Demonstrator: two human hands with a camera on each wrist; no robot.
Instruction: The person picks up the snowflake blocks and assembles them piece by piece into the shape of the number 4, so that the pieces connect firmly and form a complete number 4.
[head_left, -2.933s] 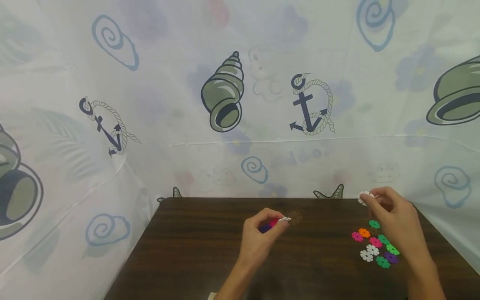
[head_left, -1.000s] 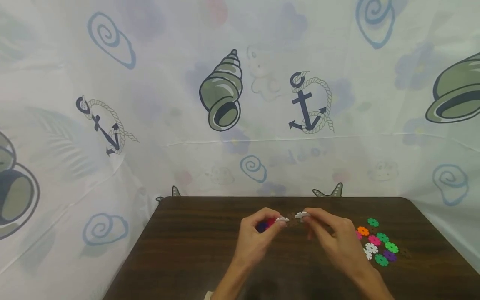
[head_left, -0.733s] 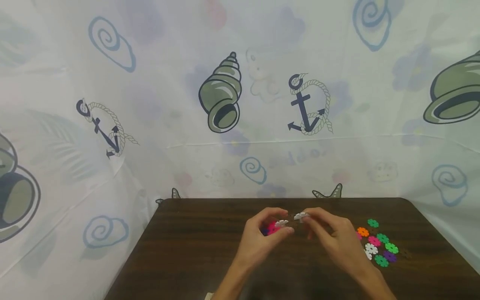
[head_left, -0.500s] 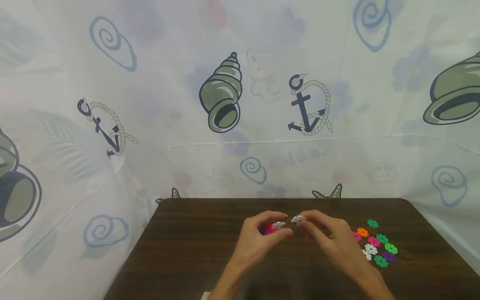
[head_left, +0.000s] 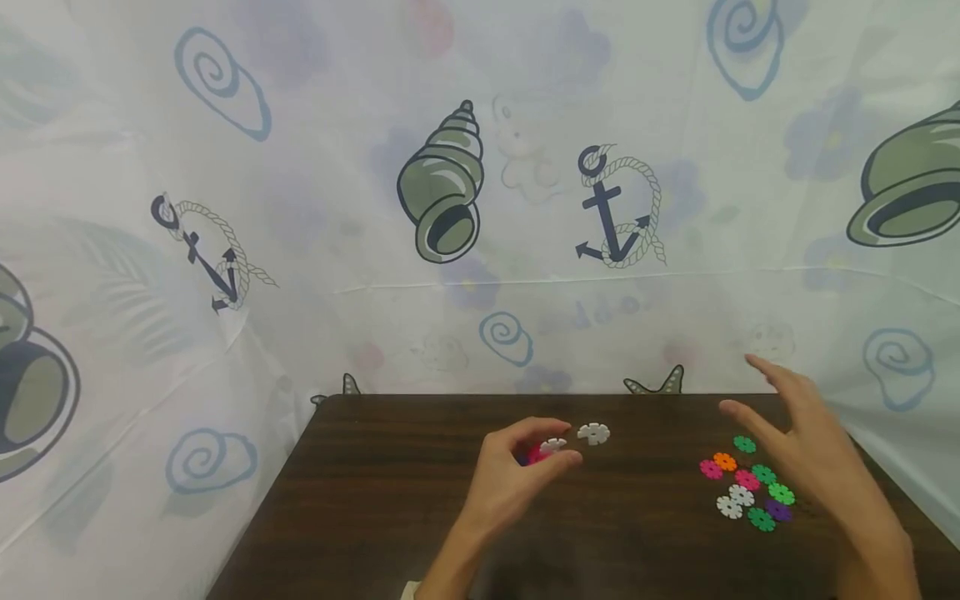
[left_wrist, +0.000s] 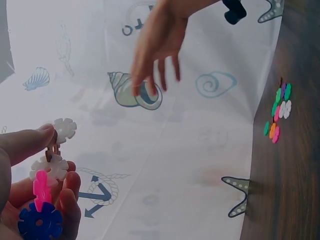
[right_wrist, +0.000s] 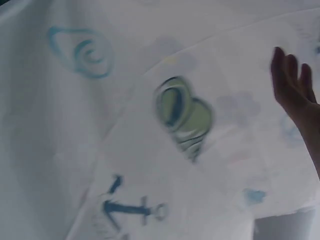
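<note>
My left hand (head_left: 510, 475) holds a short chain of interlocking plastic snowflake discs above the table's middle. In the left wrist view, the chain runs from a blue disc (left_wrist: 40, 221) through a pink disc (left_wrist: 42, 187), a white disc (left_wrist: 49, 167) and a brown disc (left_wrist: 53, 150) to another white disc (left_wrist: 65, 130) at the far end. That end disc sticks out past the thumb and fingertips. My right hand (head_left: 813, 437) is raised at the right with thumb and fingers spread, holding nothing. Below it lies a cluster of loose snowflake discs (head_left: 747, 479).
The loose discs, in green, orange, pink, white and purple, lie flat on the right of the dark wooden table (head_left: 375, 492). A hanging cloth (head_left: 300, 167) printed with shells and anchors rises behind the table and along its sides.
My right hand brought a white disc from the right to the chain's end, then let it go there and moved back to the right. My left hand has stayed nearly in place.
</note>
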